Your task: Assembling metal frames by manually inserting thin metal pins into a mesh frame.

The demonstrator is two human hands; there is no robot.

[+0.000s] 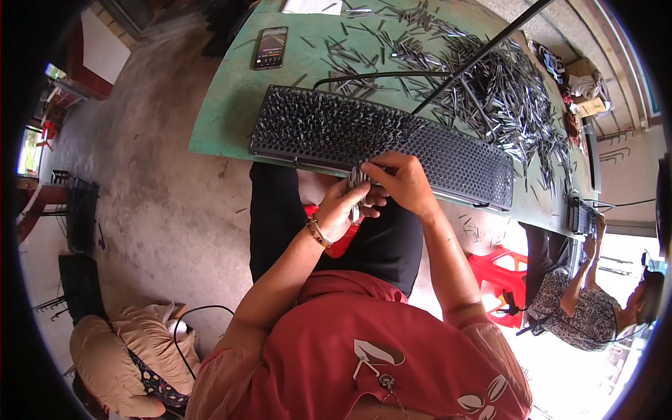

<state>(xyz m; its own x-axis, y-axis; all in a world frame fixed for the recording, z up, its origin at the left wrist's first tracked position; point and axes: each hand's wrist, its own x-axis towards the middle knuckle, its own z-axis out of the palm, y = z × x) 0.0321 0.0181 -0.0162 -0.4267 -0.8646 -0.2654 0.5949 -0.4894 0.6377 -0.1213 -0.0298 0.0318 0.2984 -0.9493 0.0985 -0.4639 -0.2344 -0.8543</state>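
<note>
My left hand [337, 210] is closed around a bundle of thin metal pieces [358, 183], held just in front of the table's near edge. The fingers of my right hand [406, 183] pinch at the top of that bundle; whether a single piece sits between them is too small to make out. Right beyond both hands lies a long black rack [462, 159] full of round holes. Its left half is packed with upright metal pieces [329, 120], while the holes on its right half show bare.
A big heap of loose metal pieces [500, 94] covers the green table's [231, 105] far right. A phone [271, 47] lies at the far left. A black metal rod [483, 54] slants over the rack. Beside a red stool [500, 276], another person [581, 308] works at the right.
</note>
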